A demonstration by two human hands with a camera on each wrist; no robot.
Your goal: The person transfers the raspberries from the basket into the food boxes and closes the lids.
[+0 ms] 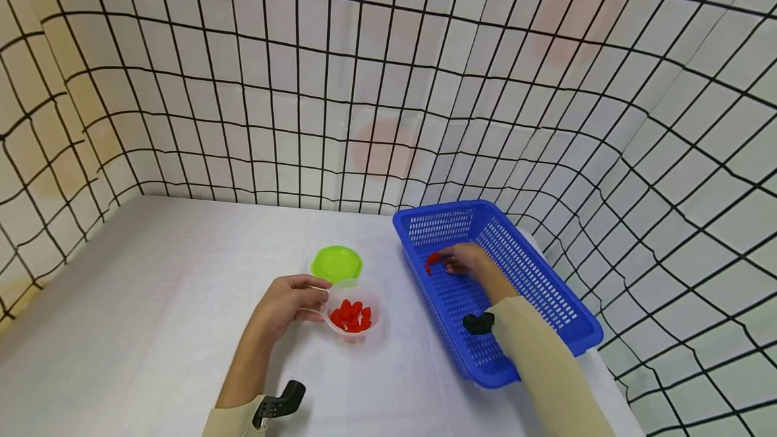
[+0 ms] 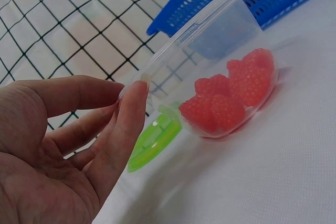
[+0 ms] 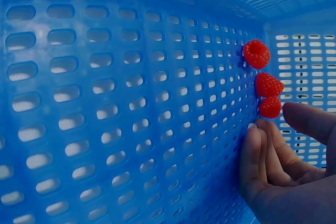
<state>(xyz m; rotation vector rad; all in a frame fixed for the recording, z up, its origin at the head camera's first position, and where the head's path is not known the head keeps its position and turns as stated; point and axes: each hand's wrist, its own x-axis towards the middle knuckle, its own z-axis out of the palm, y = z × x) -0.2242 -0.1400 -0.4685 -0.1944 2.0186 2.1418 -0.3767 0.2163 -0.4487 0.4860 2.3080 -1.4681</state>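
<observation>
My left hand (image 1: 293, 303) pinches the rim of a clear plastic tub (image 2: 210, 43) between thumb and fingers. Inside the tub lie several red raspberries (image 2: 226, 95), gathered on its bottom. A bright green lid (image 1: 336, 264) rests on the table just behind the tub. Over on the right, my right hand (image 1: 467, 260) reaches down into a blue basket (image 1: 434, 302) with slotted walls and floor. Three raspberries lie in a row there, and the fingertips are right beside the nearest raspberry (image 3: 270, 107); the middle raspberry (image 3: 269, 85) and the farthest raspberry (image 3: 256, 54) sit beyond it.
A white cloth covers the table (image 1: 152, 302). Black wire mesh (image 1: 328, 86) rises along the back and both sides, with white sheeting behind it. The basket's right side stands close to the mesh, its walls rising around my right hand.
</observation>
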